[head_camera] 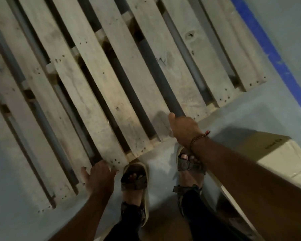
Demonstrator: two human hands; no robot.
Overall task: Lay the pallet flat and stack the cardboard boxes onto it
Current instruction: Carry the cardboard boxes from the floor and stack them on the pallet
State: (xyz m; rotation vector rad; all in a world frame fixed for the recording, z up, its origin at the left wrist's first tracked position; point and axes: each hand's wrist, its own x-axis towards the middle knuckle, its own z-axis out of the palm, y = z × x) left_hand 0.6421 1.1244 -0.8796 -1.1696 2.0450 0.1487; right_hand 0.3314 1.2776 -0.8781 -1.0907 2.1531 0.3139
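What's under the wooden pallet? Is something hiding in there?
Through the gaps in the pallet you see grey floor and wooden support blocks. The slats cover everything else, so anything beneath them stays hidden.

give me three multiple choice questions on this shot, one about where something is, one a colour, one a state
1. Where is the cardboard box?
A. on the pallet
B. on the floor by the person's right arm
C. held in both hands

2. What colour is the stripe on the floor beyond the pallet?
A. blue
B. yellow
C. red

3. What are the hands doing?
A. hanging idle
B. holding the pallet's near edge
C. lifting the box

Answers:
1 B, the box sits off the pallet, at the right.
2 A, the painted line is plainly blue.
3 B, the left hand and right hand both curl fingers over the slat ends.
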